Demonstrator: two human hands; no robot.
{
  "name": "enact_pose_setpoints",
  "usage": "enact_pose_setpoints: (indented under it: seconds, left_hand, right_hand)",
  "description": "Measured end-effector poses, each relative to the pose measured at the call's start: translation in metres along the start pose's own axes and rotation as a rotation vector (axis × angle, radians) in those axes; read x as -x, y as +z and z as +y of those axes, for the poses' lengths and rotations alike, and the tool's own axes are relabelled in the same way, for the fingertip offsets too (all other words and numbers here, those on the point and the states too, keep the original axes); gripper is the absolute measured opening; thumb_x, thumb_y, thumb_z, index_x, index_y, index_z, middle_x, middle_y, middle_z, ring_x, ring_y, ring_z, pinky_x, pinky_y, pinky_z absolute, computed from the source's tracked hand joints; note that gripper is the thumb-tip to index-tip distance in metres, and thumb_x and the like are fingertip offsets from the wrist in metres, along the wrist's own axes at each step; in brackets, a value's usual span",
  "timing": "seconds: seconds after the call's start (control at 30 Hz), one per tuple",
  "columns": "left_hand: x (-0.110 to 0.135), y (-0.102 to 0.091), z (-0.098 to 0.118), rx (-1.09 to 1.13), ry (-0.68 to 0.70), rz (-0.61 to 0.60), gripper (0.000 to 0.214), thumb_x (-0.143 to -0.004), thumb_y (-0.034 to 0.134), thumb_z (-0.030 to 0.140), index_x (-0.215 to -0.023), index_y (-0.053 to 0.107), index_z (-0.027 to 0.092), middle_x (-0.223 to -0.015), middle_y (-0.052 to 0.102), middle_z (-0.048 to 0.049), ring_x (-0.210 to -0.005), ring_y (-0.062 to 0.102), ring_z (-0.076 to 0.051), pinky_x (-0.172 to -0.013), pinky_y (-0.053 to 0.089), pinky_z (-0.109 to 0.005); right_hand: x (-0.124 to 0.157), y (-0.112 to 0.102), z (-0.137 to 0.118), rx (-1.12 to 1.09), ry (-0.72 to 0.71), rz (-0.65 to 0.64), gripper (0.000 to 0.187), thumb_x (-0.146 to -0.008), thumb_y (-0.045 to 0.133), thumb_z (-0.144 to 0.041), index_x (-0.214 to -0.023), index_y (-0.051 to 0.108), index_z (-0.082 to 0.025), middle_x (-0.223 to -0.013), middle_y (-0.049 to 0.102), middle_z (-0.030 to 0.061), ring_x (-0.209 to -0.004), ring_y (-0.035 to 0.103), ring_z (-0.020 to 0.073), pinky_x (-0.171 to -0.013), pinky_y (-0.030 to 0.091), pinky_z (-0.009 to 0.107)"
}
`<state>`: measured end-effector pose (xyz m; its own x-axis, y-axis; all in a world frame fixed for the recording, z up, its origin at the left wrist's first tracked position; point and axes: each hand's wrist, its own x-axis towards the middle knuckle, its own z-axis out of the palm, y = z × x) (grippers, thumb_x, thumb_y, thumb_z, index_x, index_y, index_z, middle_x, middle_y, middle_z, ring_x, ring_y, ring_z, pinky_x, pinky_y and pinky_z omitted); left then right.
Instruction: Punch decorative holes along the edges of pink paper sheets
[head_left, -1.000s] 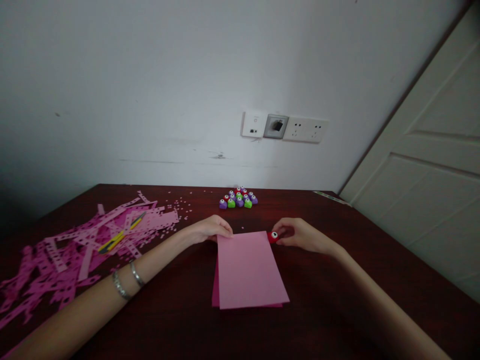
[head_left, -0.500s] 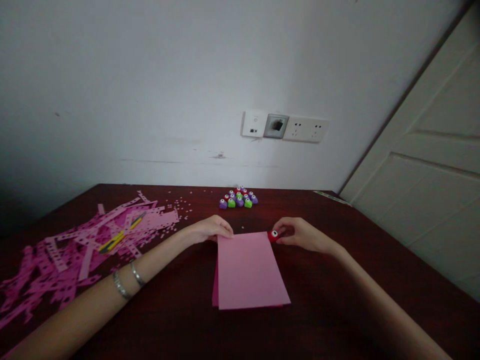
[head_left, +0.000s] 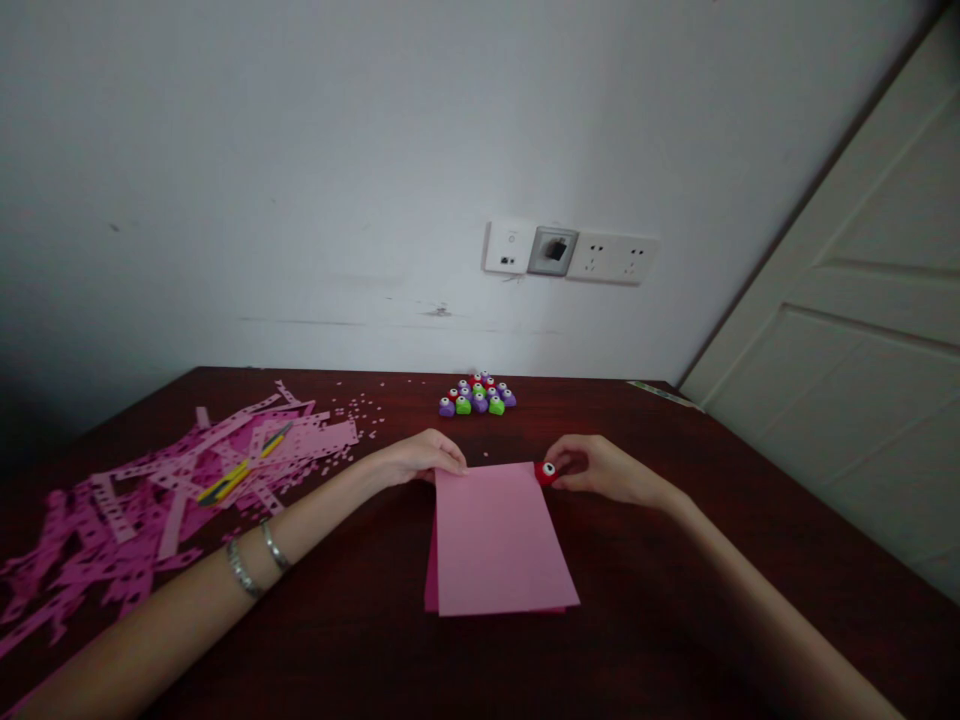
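A light pink sheet of paper (head_left: 499, 545) lies over a darker pink sheet (head_left: 431, 585), whose left and lower edges peek out. My left hand (head_left: 424, 457) pinches the top left corner of the light sheet. At its top right corner, my right hand (head_left: 596, 468) grips a small red craft punch (head_left: 545, 473) with a white and black button on top. The punch sits against the corner of the paper; its slot is hidden. Whether the paper is inside the slot I cannot tell.
Several purple, green and red craft punches (head_left: 478, 395) stand grouped near the wall. Punched pink paper strips (head_left: 142, 520) pile up on the left, with a yellow utility knife (head_left: 244, 466) on them. Tiny paper cutouts (head_left: 363, 410) are scattered nearby. Wall sockets (head_left: 611, 258) are behind the dark table (head_left: 675, 600).
Almost nothing differs. The lower edge of the light pink sheet has shifted very slightly; both hands keep their places and their holds.
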<state>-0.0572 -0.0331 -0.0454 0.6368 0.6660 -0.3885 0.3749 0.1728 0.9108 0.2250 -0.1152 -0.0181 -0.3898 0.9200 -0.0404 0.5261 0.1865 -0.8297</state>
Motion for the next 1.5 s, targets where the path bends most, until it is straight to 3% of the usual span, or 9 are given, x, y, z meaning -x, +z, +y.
enact_pose_setpoints:
  seconds: [0.4, 0.57, 0.77, 0.87, 0.93, 1.07, 1.17, 1.3, 1.5]
  left_hand:
    - [0.0, 0.004, 0.0, -0.04, 0.014, 0.006, 0.02, -0.056, 0.071, 0.028, -0.069, 0.065, 0.015, -0.063, 0.062, 0.0003, -0.056, 0.054, -0.01, -0.054, 0.04, -0.022]
    - [-0.002, 0.01, -0.005, -0.177, 0.13, 0.037, 0.02, -0.059, 0.068, 0.029, -0.07, 0.065, 0.014, -0.063, 0.061, -0.0001, -0.059, 0.054, -0.011, -0.056, 0.039, -0.022]
    - [0.008, 0.024, 0.005, -0.637, 0.287, 0.192, 0.013, -0.067, 0.058, 0.024, -0.075, 0.062, 0.014, -0.071, 0.062, -0.0024, -0.067, 0.057, -0.015, -0.058, 0.041, -0.024]
    - [0.024, 0.044, 0.013, -1.033, 0.45, 0.373, 0.015, -0.074, 0.053, 0.02, -0.085, 0.061, 0.015, -0.09, 0.06, -0.0067, -0.086, 0.054, -0.02, -0.072, 0.043, -0.03]
    - [0.035, 0.062, 0.012, -1.22, 0.508, 0.404, 0.019, -0.079, 0.048, 0.022, -0.092, 0.06, 0.014, -0.1, 0.057, -0.0097, -0.096, 0.05, -0.023, -0.08, 0.042, -0.035]
    - [0.049, 0.096, -0.004, -1.346, 0.493, 0.328, 0.045, -0.085, 0.042, 0.041, -0.118, 0.049, 0.011, -0.123, 0.047, -0.0174, -0.117, 0.037, -0.033, -0.094, 0.033, -0.045]
    - [0.053, 0.108, -0.018, -1.318, 0.408, 0.221, 0.065, -0.084, 0.037, 0.055, -0.132, 0.035, 0.01, -0.138, 0.032, -0.0206, -0.129, 0.022, -0.036, -0.101, 0.021, -0.049]
    - [0.052, 0.106, -0.021, -1.237, 0.308, 0.102, 0.076, -0.08, 0.037, 0.062, -0.136, 0.027, 0.011, -0.144, 0.019, -0.0212, -0.132, 0.009, -0.038, -0.104, 0.013, -0.052]
    - [0.052, 0.095, -0.012, -1.203, 0.282, 0.016, 0.075, -0.081, 0.039, 0.059, -0.139, 0.022, 0.013, -0.145, 0.014, -0.0188, -0.133, 0.007, -0.036, -0.104, 0.012, -0.051]
  right_hand:
    - [-0.001, 0.006, 0.0, -0.013, -0.01, -0.028, 0.019, -0.07, 0.065, -0.022, -0.088, 0.059, -0.016, -0.088, 0.066, 0.0049, -0.081, 0.063, 0.0173, -0.074, 0.05, 0.031]
    - [-0.004, 0.012, 0.002, 0.048, -0.012, -0.044, 0.019, -0.07, 0.066, -0.023, -0.087, 0.061, -0.016, -0.087, 0.067, 0.0046, -0.079, 0.063, 0.017, -0.073, 0.05, 0.031]
    - [-0.006, 0.016, 0.007, 0.099, -0.023, -0.056, 0.019, -0.071, 0.066, -0.026, -0.088, 0.062, -0.017, -0.084, 0.068, 0.0039, -0.076, 0.063, 0.0162, -0.069, 0.049, 0.028]
    - [-0.006, 0.017, 0.008, 0.115, -0.022, -0.06, 0.02, -0.072, 0.066, -0.027, -0.088, 0.062, -0.016, -0.084, 0.068, 0.0039, -0.076, 0.062, 0.0162, -0.068, 0.049, 0.027]
    - [-0.007, 0.017, 0.008, 0.117, -0.022, -0.06, 0.02, -0.072, 0.066, -0.027, -0.088, 0.062, -0.016, -0.084, 0.068, 0.0042, -0.076, 0.062, 0.0164, -0.068, 0.049, 0.027]
    - [-0.007, 0.019, 0.01, 0.11, -0.024, -0.058, 0.02, -0.072, 0.065, -0.028, -0.087, 0.062, -0.016, -0.084, 0.067, 0.0048, -0.077, 0.062, 0.0167, -0.069, 0.048, 0.028]
    - [-0.008, 0.019, 0.011, 0.102, -0.021, -0.057, 0.021, -0.073, 0.065, -0.03, -0.088, 0.062, -0.016, -0.085, 0.068, 0.0049, -0.076, 0.062, 0.0168, -0.068, 0.049, 0.029]
    - [-0.008, 0.019, 0.011, 0.102, -0.006, -0.056, 0.022, -0.072, 0.066, -0.03, -0.089, 0.061, -0.016, -0.085, 0.067, 0.0052, -0.076, 0.062, 0.0168, -0.068, 0.049, 0.029]
    - [-0.008, 0.019, 0.012, 0.088, -0.016, -0.055, 0.022, -0.072, 0.066, -0.03, -0.088, 0.062, -0.016, -0.084, 0.067, 0.0051, -0.075, 0.062, 0.0164, -0.067, 0.049, 0.028]
